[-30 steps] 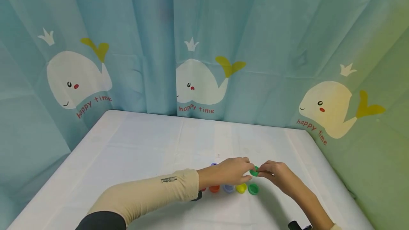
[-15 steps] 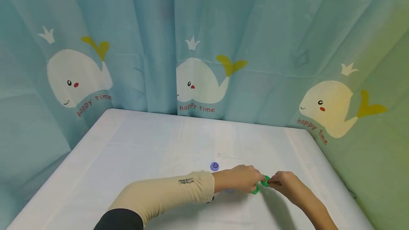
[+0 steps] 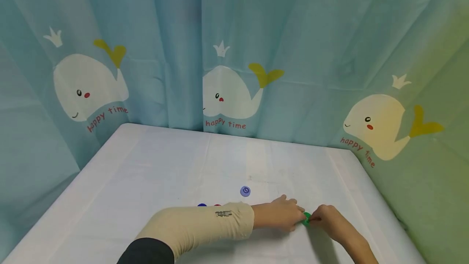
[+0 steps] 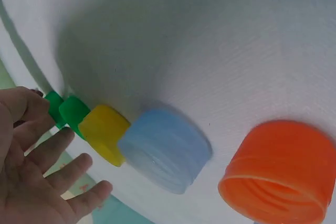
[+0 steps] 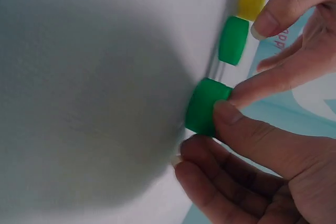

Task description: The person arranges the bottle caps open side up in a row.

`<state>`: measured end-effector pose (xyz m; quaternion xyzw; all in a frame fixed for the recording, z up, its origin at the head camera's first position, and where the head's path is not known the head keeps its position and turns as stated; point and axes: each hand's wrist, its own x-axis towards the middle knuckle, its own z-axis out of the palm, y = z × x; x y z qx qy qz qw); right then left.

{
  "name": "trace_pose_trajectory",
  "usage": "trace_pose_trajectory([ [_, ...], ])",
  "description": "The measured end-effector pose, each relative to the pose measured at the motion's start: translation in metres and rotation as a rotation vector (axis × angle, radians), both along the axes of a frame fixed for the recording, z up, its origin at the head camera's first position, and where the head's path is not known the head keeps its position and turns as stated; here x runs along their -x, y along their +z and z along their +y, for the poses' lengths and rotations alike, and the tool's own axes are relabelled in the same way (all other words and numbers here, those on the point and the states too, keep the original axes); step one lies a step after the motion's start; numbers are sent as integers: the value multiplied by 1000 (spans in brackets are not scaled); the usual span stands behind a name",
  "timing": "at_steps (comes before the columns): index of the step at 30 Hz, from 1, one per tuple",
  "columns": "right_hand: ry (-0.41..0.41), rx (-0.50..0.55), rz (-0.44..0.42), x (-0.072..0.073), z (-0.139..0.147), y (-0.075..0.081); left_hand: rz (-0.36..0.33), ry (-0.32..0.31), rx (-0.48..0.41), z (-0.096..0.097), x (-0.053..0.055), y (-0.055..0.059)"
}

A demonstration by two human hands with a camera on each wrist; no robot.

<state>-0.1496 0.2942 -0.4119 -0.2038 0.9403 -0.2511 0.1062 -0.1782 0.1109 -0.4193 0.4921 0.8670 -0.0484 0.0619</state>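
Observation:
At the right end of a row of caps, my right hand (image 3: 329, 222) pinches a green bottle cap (image 5: 203, 107) between thumb and fingers, low over the table. My left hand (image 3: 280, 214) reaches in from the left, its index fingertip at the same cap and its thumb apart. That thumb is beside a second green cap (image 5: 233, 40). In the left wrist view the other left fingers are spread. Along the row follow a yellow cap (image 4: 105, 134), a pale blue cap (image 4: 167, 148) and an orange cap (image 4: 286, 166). The left arm hides most of the row in the head view.
A lilac cap (image 3: 245, 191) with a dark swirl lies farther back on the white table (image 3: 165, 166). Edges of a blue cap (image 3: 202, 205) and a red cap (image 3: 217, 205) peek out behind the left sleeve. A whale-print curtain (image 3: 234, 31) hangs behind the table.
Both hands have moved right and toward the near side with the green cap, bringing it down beside the row's right end. The left arm now covers more of the row.

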Motion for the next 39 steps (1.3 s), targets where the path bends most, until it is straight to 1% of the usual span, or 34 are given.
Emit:
trace_pose_trajectory([
  [4, -12, -12, 0, -1, -1, -3, 17, -7, 43, -2, -3, 0],
  [6, -6, -11, 4, -1, -1, -3, 23, -18, 54, -4, -3, 0],
  [12, 13, -20, 15, -2, -2, -6, 15, -53, 45, -7, -4, -1],
  [16, 12, -39, 21, -3, -4, -4, 12, -47, 33, -9, -4, 1],
  [18, -2, -45, 11, -3, -5, -1, 17, -52, -7, -12, -2, 2],
  [20, -35, -58, 4, -4, -7, 2, 38, -65, -69, -17, 1, 2],
  [23, -65, -72, 4, -4, -13, 7, 63, -59, -166, -27, 7, 3],
  [24, -74, -77, 2, -4, -15, 9, 68, -45, -187, -32, 9, 4],
  [25, -81, -84, 8, -3, -17, 11, 62, -19, -205, -36, 11, 5],
  [26, -87, -91, 13, -2, -20, 12, 58, 12, -217, -41, 12, 7],
  [30, -112, -127, 41, 5, -30, 17, 7, 151, -255, -64, 20, 15],
  [32, -108, -145, 66, 10, -35, 19, -12, 214, -274, -77, 24, 18],
  [33, -90, -150, 80, 13, -38, 19, -24, 242, -284, -83, 26, 19],
  [36, -42, -152, 97, 20, -46, 22, -84, 338, -302, -103, 32, 21],
  [39, 12, -141, 90, 30, -54, 26, -196, 438, -320, -120, 39, 20],
])
